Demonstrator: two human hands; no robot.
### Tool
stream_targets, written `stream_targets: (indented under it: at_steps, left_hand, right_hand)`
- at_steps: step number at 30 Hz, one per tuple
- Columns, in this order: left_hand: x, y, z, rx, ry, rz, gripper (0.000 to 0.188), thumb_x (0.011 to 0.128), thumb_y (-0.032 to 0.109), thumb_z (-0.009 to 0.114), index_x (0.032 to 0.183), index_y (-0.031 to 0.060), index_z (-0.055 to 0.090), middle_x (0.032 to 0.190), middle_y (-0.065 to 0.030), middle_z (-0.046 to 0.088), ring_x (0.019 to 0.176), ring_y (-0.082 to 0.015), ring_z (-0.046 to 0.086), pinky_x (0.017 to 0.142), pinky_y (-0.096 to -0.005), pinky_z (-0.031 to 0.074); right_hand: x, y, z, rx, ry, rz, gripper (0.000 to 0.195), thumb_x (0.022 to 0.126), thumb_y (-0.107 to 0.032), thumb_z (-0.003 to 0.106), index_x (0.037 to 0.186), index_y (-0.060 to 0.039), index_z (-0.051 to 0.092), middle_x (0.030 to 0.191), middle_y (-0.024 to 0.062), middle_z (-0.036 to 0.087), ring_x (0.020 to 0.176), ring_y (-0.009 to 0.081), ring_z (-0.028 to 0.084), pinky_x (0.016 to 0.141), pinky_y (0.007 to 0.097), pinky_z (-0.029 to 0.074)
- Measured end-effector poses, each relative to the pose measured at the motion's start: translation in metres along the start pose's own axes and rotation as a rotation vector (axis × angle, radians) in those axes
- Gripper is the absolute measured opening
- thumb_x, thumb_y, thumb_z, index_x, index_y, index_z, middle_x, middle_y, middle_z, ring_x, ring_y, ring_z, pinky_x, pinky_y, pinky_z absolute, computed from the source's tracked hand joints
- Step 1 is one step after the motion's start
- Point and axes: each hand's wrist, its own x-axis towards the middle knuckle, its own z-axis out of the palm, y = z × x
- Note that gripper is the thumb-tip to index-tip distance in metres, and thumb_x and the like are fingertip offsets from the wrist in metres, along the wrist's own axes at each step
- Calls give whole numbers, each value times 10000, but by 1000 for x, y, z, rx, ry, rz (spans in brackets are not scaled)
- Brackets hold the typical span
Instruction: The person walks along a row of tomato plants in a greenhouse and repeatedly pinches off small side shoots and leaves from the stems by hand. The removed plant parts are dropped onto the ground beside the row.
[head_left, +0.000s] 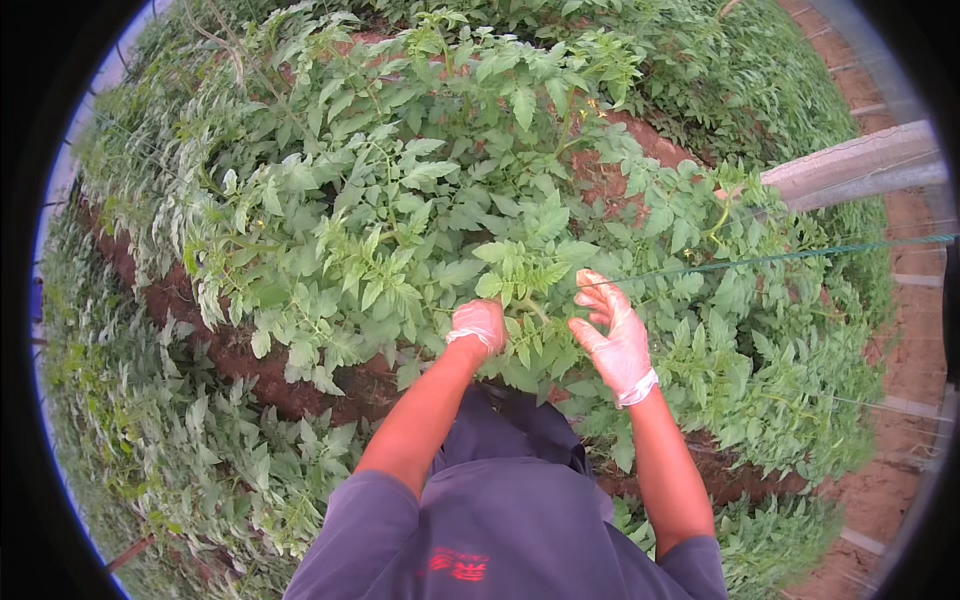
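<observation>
A leafy tomato plant (529, 281) stands right before me, its pale green stem (534, 306) curving between my two hands. My left hand (480, 326), in a thin clear glove, has its fingers curled at the left side of this plant; leaves and the hand itself hide whether it grips anything. To the right of the stem, my right hand (611, 330), gloved the same way, has thumb and fingers apart. Its fingertips are beside a green twine (720, 264) that runs in from the right; whether they touch it cannot be told.
Dense rows of tomato plants (187, 420) spread on both sides, with reddish soil (292, 390) between them. A thick pale post (855, 165) slants in at the upper right. Small yellow flowers (592, 109) show among the leaves. Brown ground (911, 337) with pale strips borders the right side.
</observation>
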Motion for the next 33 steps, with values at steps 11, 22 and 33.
stream_targets:
  at_steps: [11,22,33]
  left_hand:
    - [7,26,40,-314,-163,-200,465,905,508,599,1151,134,726,1118,-142,741,1015,-323,712,881,-437,536]
    - [6,4,66,-361,-195,-242,573,944,430,518,1468,198,523,1455,-187,563,1371,-269,529,1053,-462,427]
    - [-20,-23,165,-371,2,160,611,933,250,611,1507,140,434,1464,-184,522,1321,-384,511,1123,-432,407]
  right_hand:
    - [0,19,21,57,-156,130,192,960,-26,637,1141,-23,699,1253,94,671,1026,144,667,913,288,538]
    - [5,68,11,55,-46,227,225,971,-171,665,1106,5,703,1046,92,742,903,171,696,827,308,546]
    - [40,101,41,105,-46,799,384,1060,-397,496,1171,-76,675,948,60,745,771,164,679,681,362,521]
